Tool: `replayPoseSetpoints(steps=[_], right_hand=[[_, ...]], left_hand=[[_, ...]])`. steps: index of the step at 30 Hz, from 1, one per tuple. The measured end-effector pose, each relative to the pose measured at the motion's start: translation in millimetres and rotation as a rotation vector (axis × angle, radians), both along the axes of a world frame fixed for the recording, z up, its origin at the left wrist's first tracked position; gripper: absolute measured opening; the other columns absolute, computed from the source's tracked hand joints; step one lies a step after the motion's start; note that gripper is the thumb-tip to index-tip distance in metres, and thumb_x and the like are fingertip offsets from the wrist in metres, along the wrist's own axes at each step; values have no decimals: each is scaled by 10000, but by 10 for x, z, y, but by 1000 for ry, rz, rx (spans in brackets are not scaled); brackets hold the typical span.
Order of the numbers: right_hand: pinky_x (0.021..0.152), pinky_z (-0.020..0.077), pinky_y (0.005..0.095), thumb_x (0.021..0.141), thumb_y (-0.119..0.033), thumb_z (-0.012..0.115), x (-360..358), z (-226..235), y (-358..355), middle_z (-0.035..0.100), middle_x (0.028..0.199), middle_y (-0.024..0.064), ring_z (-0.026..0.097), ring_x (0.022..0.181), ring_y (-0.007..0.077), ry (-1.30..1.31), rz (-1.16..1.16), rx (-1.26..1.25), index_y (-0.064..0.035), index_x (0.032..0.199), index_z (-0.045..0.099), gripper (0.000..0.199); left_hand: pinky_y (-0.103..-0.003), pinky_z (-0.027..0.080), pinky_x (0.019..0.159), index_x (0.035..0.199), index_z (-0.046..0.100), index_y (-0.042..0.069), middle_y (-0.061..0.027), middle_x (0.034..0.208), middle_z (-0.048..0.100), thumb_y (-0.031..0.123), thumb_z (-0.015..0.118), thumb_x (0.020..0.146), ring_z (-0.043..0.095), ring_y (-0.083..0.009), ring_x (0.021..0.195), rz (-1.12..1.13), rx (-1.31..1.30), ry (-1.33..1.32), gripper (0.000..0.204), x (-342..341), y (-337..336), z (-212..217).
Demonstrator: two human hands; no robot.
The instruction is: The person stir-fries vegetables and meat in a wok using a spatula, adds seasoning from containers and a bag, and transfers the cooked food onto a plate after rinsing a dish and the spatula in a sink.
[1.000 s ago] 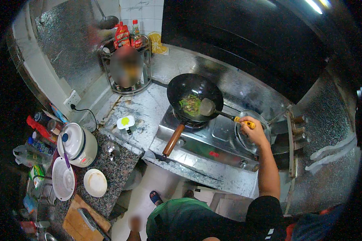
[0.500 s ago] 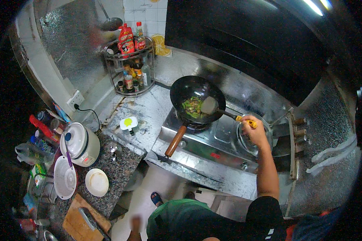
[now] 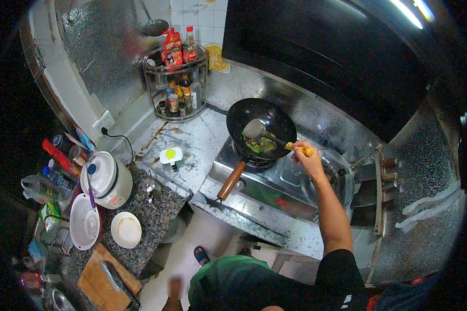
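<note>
Yellow-handled spatula (image 3: 269, 136) stays gripped in the right hand (image 3: 307, 158), its blade still over the greens (image 3: 262, 145) in the black wok (image 3: 261, 127); stirring continues. Left hand is out of view.

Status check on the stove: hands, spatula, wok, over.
Right hand shut on spatula, blade in wok over greens. Left hand not in view. Wok's wooden handle free.
</note>
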State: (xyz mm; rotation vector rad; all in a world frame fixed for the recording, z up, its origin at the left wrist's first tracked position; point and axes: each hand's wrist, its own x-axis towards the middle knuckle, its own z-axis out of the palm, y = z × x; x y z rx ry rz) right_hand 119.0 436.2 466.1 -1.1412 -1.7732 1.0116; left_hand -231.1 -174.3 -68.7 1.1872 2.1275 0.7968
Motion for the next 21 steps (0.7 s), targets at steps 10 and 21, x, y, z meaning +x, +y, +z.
replayPoseSetpoints(steps=[10, 21], right_hand=[[485, 470, 243, 851, -130, 528, 151, -251, 14, 605, 748, 66, 561, 560, 116, 187, -94, -80, -4, 925, 587, 157], [480, 474, 248, 862, -158, 531, 343, 5, -380, 595, 696, 75, 559, 546, 124, 346, -350, -101, -12, 953, 574, 178]], left_hand=[[-368, 434, 585, 827, 550, 94, -31, 588, 473, 131, 497, 783, 484, -181, 577, -272, 110, 784, 78, 105, 123, 287], [-306, 433, 463, 817, 592, -13, -113, 615, 605, 288, 631, 773, 541, -165, 489, 292, -42, -337, 307, 73, 330, 575]])
